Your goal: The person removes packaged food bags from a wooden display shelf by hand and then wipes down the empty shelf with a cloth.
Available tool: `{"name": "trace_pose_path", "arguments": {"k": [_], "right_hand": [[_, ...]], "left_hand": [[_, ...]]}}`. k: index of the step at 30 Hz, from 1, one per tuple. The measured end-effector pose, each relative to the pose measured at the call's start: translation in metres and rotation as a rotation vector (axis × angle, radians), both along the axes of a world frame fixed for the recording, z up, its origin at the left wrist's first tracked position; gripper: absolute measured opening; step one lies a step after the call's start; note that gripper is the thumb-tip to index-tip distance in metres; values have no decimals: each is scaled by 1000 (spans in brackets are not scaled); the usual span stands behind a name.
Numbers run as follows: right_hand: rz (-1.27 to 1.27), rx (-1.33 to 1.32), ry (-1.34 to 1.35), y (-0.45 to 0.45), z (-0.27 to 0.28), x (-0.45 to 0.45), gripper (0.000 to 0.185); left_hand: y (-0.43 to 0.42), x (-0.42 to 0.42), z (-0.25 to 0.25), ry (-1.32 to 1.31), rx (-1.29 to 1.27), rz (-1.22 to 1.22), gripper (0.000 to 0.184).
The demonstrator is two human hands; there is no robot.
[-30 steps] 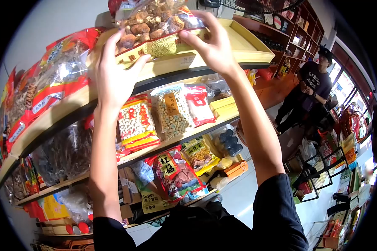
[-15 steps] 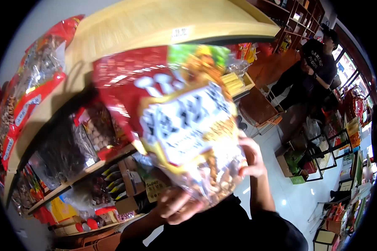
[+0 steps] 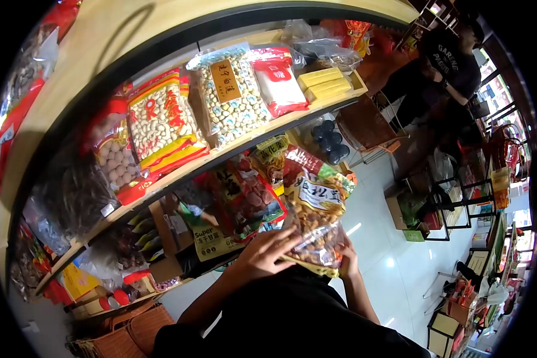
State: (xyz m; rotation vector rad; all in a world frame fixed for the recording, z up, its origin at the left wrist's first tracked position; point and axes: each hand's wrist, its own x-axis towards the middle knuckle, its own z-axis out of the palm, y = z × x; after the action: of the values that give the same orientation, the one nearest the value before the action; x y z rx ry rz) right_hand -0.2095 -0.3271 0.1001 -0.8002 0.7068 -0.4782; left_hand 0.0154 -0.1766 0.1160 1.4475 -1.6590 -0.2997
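Observation:
A bag of dried mushrooms (image 3: 316, 194), red and green at the top with a white label and a see-through lower part, is in front of me, tilted, beside the lower shelf. My left hand (image 3: 265, 253) grips its lower left edge, fingers lying over the clear plastic. At its lower right edge my right hand (image 3: 347, 255) has its fingers closed on the plastic. Just beyond the bag stand a yellow package (image 3: 271, 158) and a red bag (image 3: 247, 191) on the lower shelf. Next to my left hand is a green and tan pouch (image 3: 212, 232).
The upper shelf (image 3: 238, 140) holds a bag of white nuts (image 3: 164, 122), a bag of wrapped pieces (image 3: 230, 92), a red-and-white bag (image 3: 279, 83) and yellow blocks (image 3: 325, 86). A person in black (image 3: 441, 71) stands beyond a brown chair (image 3: 370, 128). Black racks (image 3: 459, 203) stand right.
The mushroom bag has come down from close before the camera toward my body, both hands still on it. My view has shifted, and the upper shelf's bags now show.

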Motion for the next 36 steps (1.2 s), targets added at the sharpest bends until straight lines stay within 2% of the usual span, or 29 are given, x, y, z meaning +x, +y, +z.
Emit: {"name": "trace_pose_path", "arguments": {"k": [2, 3, 5, 6, 10, 13, 14, 15, 16, 17, 19, 20, 21, 23, 24, 25, 27, 28, 30, 31, 33, 35, 36], "right_hand": [[49, -10, 21, -16, -16, 6, 83], [85, -52, 134, -27, -33, 9, 83], [177, -111, 76, -48, -67, 22, 84], [248, -184, 129, -58, -50, 39, 85], [519, -351, 204, -117, -63, 88, 82], [663, -612, 103, -173, -104, 130, 79], [678, -626, 294, -174, -59, 141, 73], [727, -536, 229, -188, -69, 152, 66], [808, -706, 267, -199, -60, 166, 60], [785, -882, 284, -209, -85, 181, 56], [853, -903, 322, -226, -98, 202, 52], [810, -988, 258, -235, -124, 215, 51], [763, -1073, 197, -243, -148, 227, 50], [742, -1088, 237, -247, -137, 234, 47], [711, -1194, 303, -251, -143, 242, 45], [762, -1192, 442, -258, -147, 249, 37], [663, -1305, 516, -263, -164, 249, 30], [667, -1302, 517, -262, -172, 249, 30], [610, -1197, 524, -264, -194, 249, 44], [618, -1200, 524, -261, -198, 244, 44], [559, -1236, 593, -244, -187, 225, 70], [636, -1248, 656, -236, -186, 212, 76], [553, -1247, 731, -229, -190, 204, 78]], "left_hand": [[-5, -1, -20, 69, 136, 74, 75], [-7, 3, -27, 75, 233, 100, 75], [-11, 6, -44, 157, 366, 167, 70], [-15, 10, -51, 151, 354, 184, 70], [-26, 23, -73, 233, 350, 271, 64], [-49, 36, -100, 327, 222, 326, 51], [-60, 40, -103, 344, 202, 363, 50], [-71, 42, -107, 365, 183, 398, 49], [-81, 45, -121, 479, 234, 431, 47], [-93, 51, -135, 467, 222, 443, 44], [-115, 55, -146, 331, 198, 512, 42], [-124, 55, -146, 223, 142, 542, 43], [-131, 54, -152, 288, 141, 589, 46], [-141, 65, -175, 252, 89, 604, 50], [-147, 64, -174, 301, 114, 617, 53], [-153, 68, -176, 295, 152, 597, 51], [-159, 68, -173, 349, 305, 568, 49], [-162, 66, -172, 352, 308, 570, 49], [-167, 66, -179, 293, 429, 505, 49], [-167, 62, -181, 540, 480, 466, 49], [-165, 54, -187, 372, 504, 470, 48], [-161, 47, -204, 445, 560, 506, 49], [-156, 49, -219, 414, 558, 467, 48]]}}
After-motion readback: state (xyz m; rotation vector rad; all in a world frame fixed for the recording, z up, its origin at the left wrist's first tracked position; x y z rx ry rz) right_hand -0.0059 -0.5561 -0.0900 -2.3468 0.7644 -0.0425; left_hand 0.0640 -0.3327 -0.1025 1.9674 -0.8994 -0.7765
